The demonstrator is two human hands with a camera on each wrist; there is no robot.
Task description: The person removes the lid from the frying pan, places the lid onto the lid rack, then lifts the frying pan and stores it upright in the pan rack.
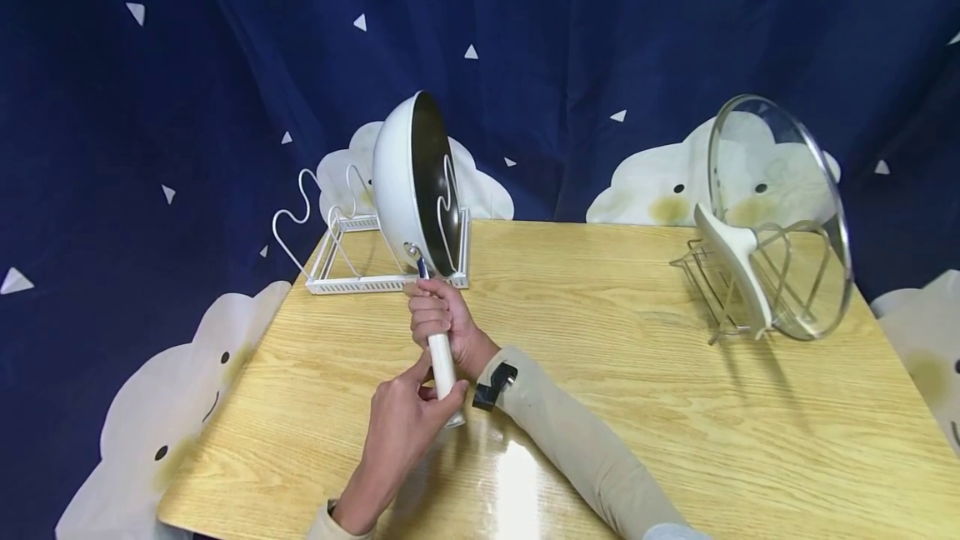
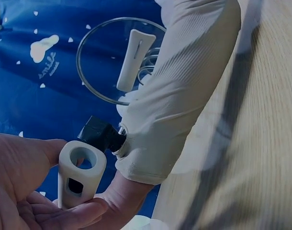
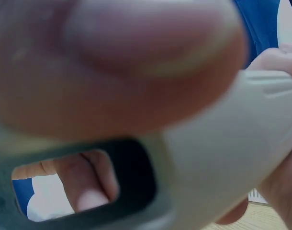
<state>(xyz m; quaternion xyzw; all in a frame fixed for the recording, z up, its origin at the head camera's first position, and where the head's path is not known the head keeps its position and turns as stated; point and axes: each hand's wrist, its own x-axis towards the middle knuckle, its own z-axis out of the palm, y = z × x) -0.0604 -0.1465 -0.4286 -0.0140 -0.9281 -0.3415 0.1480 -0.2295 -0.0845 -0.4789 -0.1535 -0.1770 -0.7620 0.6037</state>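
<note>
Pan (image 1: 416, 182) stands on its edge in the white rack (image 1: 352, 273) at the back of the table (image 1: 600, 340). My right hand (image 1: 442, 319) grips its handle (image 1: 442, 361) near the pan. My left hand (image 1: 405, 419) pinches the handle's end. I think the pan is nearly in, but I have not let go. Across the table, a glass lid (image 1: 783, 207) leans in a wire stand (image 1: 731, 294). I see no words to read.

You are at a staged recording set, not a kitchen: beyond your grip a blue cloud-printed curtain (image 1: 225, 65) backs a bare wooden table (image 1: 600, 357)
</note>
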